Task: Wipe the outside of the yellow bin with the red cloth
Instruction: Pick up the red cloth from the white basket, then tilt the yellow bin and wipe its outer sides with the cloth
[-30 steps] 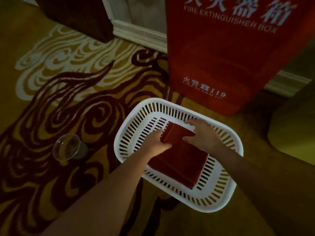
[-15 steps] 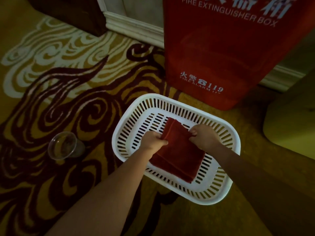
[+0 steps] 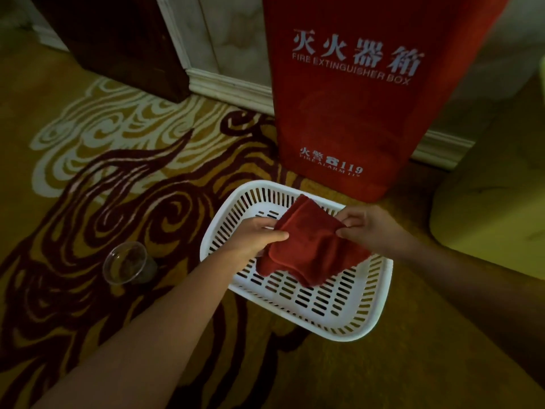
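Head view shows us our left hand (image 3: 259, 236) and right hand (image 3: 365, 224), each grip clenched on an opposite edge of the folded red cloth (image 3: 309, 246), holding it above the white slatted basket (image 3: 348, 329) on the patterned carpet (image 3: 88, 178). We see the yellow bin (image 3: 489, 219) at the carpet's right edge, apart from the cloth, a clear plastic cup (image 3: 126, 264) left of the basket, and a red fire extinguisher box (image 3: 354, 113) behind it.

head cam | looks steeply down, forward | close above carpet (image 3: 88, 178)
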The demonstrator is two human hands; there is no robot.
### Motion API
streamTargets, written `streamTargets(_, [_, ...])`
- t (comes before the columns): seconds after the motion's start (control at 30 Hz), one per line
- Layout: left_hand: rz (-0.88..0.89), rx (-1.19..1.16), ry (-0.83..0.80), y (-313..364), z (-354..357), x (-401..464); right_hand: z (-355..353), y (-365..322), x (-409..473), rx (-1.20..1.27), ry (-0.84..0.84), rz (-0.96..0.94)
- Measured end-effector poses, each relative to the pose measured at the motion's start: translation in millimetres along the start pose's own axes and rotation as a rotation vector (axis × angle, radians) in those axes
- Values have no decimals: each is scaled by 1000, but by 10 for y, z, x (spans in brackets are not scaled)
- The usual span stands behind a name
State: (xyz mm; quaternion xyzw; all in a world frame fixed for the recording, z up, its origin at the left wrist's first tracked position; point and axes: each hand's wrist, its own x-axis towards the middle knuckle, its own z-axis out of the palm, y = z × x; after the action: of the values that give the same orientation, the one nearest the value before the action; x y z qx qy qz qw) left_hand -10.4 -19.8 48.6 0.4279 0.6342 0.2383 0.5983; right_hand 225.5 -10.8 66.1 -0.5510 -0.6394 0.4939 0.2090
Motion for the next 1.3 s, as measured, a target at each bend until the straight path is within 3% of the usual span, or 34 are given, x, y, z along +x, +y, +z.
streamTargets(0.13, [115, 2, -81, 452, 71, -172, -489, -302, -418, 102, -71, -37])
streamTargets(0.3, [215, 165, -235, 1037, 523, -372, -1045, -331, -1104, 258, -169, 71])
streamTargets(0.47, [263, 107, -423, 1465, 1167, -547, -1451, -101, -1727, 549, -72, 116])
streamTargets(0.63, [315, 130, -566, 1851, 1961, -725, -1763, 151, -2171, 632, 56, 140])
streamTargets(0.7, [424, 245, -547, 2020, 2280, -772, -1890, 249, -2301, 648, 100, 148])
streamTargets(0.77, [659, 421, -429, 2212, 2575, -782, -2017, 346, -2415, 682, 133, 149])
streamTargets(0.87, [1022, 964, -226, 2505, 2986, -701, -2159, 509, -2554, 755, 169, 134])
streamTargets(0.93, [991, 1238, -206, 2625, 3226, -619, -2223, 608, -2618, 788, 204, 135])
streamTargets(1.0, [919, 1358, -177, 2651, 3402, -551, -2272, 678, -2674, 804, 233, 149])
streamTargets(1.17, [906, 1364, -173, 2586, 3527, -488, -2384, 811, -2767, 820, 286, 155])
streamTargets(1.3, [798, 1289, -299, 2690, 3549, -513, -2422, 971, -2804, 855, 357, 168])
